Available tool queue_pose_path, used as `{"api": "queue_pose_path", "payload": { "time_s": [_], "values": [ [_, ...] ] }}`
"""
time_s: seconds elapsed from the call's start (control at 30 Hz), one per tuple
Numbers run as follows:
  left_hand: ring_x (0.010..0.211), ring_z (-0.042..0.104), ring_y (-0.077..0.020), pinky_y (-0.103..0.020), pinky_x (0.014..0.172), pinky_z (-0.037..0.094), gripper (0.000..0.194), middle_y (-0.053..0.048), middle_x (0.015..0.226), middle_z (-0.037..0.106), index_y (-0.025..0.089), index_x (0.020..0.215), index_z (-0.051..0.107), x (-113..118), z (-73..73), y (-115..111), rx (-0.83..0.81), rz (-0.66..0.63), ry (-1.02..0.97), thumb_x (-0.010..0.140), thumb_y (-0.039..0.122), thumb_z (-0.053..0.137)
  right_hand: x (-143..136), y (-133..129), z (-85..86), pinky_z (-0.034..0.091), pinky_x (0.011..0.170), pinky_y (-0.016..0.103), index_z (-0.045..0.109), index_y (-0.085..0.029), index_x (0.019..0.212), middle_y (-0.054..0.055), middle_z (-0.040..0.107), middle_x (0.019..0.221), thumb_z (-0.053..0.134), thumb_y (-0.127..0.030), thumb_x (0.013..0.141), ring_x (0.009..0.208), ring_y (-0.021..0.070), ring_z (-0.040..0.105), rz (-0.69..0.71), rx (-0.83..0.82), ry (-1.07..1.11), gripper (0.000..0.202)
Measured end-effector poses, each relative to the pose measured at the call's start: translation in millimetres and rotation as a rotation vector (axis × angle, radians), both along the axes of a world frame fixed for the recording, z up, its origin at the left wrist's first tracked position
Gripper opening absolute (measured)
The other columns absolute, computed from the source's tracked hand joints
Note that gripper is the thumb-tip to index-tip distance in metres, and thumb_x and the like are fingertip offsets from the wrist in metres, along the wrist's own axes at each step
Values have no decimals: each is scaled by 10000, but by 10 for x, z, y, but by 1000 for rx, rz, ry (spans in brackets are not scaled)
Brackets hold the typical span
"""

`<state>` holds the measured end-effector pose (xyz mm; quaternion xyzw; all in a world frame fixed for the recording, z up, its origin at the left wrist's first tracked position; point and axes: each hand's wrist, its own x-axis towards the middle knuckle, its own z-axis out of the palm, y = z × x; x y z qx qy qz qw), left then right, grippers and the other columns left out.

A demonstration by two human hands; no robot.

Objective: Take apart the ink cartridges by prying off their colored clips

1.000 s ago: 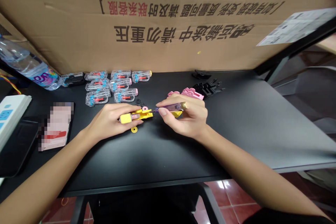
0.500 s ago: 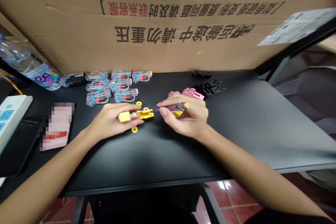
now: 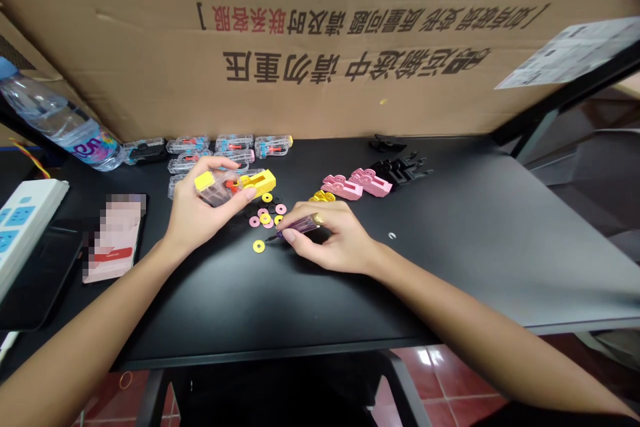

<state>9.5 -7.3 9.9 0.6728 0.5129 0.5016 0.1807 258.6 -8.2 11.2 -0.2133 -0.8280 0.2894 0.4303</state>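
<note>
My left hand (image 3: 197, 210) grips a clear plastic toy water gun (image 3: 220, 190) with a yellow end piece (image 3: 260, 182), a yellow square end and a red part inside. It is raised a little over the table. Between thumb and fingers of my right hand (image 3: 343, 237) is a screwdriver (image 3: 301, 225) with a see-through purple handle. Its dark tip points left, close by a yellow washer (image 3: 259, 247) lying flat; whether they touch I cannot tell. A loose group of pink, yellow and black washers (image 3: 265, 218) lies between the hands.
Clear toy water guns (image 3: 235, 141) stand in rows at the back. Yellow parts (image 3: 323, 196), pink parts (image 3: 370, 183) and black parts (image 3: 400, 168) lie right of centre. At left are a water bottle (image 3: 70, 123), a phone (image 3: 114, 240) and a power strip (image 3: 30, 227). Cardboard (image 3: 350, 110) walls the rear.
My left hand has lifted and tilted the water gun up and left. My right hand has drawn the screwdriver away from its yellow piece, down and left to the washer, uncovering the washers and pink parts.
</note>
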Motion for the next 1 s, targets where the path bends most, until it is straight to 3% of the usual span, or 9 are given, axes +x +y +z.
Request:
{"api": "queue_pose_path", "payload": {
  "time_s": [0.23,0.43,0.63,0.8,1.0],
  "values": [
    [756,721,-159,-287,726,591,409,2,952,760,228,1091,704,16,16,-25,-1,-28,34,808,445,905,-29,-27,-50,581,645,267,776,-182,985,51,831,880,688,-204,1002,686,145,743,23,-85,-68,91],
    [734,710,-165,-295,704,603,427,16,877,735,235,1115,684,8,21,21,-26,24,-89,806,437,899,30,95,-60,575,638,277,772,-192,963,45,827,871,677,-211,1005,683,151,741,-122,-32,-62,106],
    [767,712,-175,-304,711,617,452,14,899,703,238,1104,649,-12,13,74,-38,108,-200,788,428,910,85,189,-108,639,807,336,775,-222,1078,50,845,990,704,-311,1023,832,199,795,-318,-97,-46,127],
    [743,708,-174,-315,732,623,452,24,848,682,242,1147,634,2,-1,54,-79,65,-214,823,429,887,79,216,-141,644,916,388,778,-227,1149,65,849,1116,683,-325,1051,978,235,806,-266,-111,-159,167],
    [754,710,-172,-305,705,610,445,5,923,718,242,1132,633,13,37,38,-40,79,-152,824,440,887,77,202,-121,629,858,378,779,-217,1116,59,854,1051,701,-312,1041,899,222,802,-276,-89,-156,144]
  ]
}}
